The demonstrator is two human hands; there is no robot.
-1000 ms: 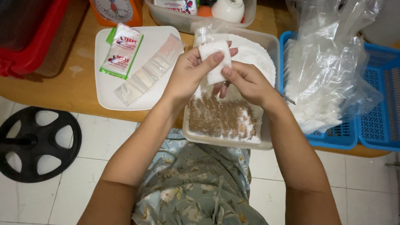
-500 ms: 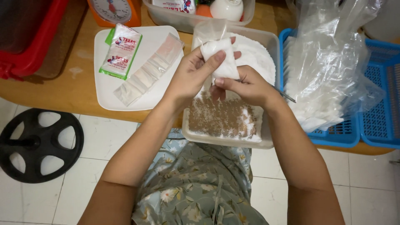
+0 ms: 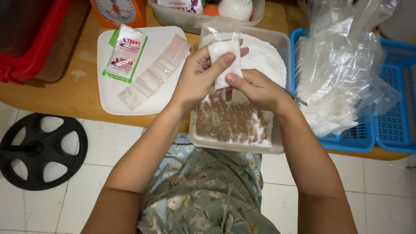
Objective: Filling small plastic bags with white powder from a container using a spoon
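My left hand [image 3: 200, 78] and my right hand [image 3: 255, 90] together hold a small clear plastic bag filled with white powder [image 3: 224, 58], upright, thumbs pressed on its front. They hover over a clear plastic tub [image 3: 281, 47] that holds white powder [image 3: 264, 56] at the far end and brown granules [image 3: 229, 123] at the near end. A thin metal utensil handle [image 3: 294, 97] pokes out from under my right wrist.
A white tray [image 3: 108, 91] on the left carries a green-and-white packet [image 3: 125, 53] and a strip of small clear sachets [image 3: 154, 73]. A blue basket [image 3: 390, 108] with clear plastic bags [image 3: 346, 60] is right. An orange scale [image 3: 117, 11], red bin [image 3: 30, 39] and black wheel [image 3: 39, 149] lie around.
The little bag has been turned more upright and lifted slightly; my left thumb has slid across its front while my right hand shifted lower on it.
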